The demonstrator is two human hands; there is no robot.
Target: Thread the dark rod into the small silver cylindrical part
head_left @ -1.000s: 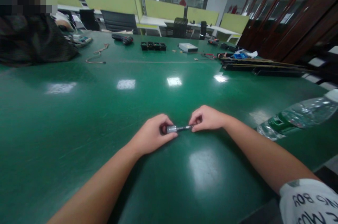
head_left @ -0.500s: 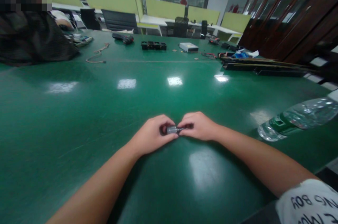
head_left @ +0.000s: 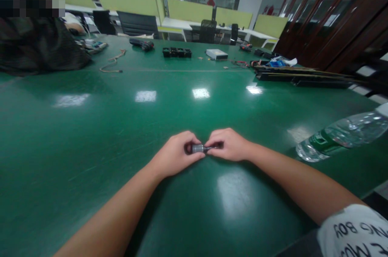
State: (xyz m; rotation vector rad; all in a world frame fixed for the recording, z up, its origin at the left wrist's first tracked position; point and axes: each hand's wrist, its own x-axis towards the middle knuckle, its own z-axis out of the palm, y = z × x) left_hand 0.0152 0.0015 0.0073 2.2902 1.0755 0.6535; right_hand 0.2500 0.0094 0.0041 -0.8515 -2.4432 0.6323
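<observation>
Just in front of me, low over the green table, my left hand is closed around a small silver-grey cylinder with darker ends. The cylinder lies sideways, its thumb side gripped and its left end partly hidden by the palm. My right hand pinches the narrow dark part at the cylinder's right end between thumb and fingertips. The fingertips of both hands almost meet there. What kind of part the cylinder is, I cannot tell at this size.
To the right lies a clear plastic bottle with a green label. Along the far side are a black row of fan-like blocks, a white box, a cable and long black strips. A person in dark clothing is at the far left.
Both hands and the cylinder stay almost in place, with at most a tiny shift to the right. The person at the far left has moved slightly.
</observation>
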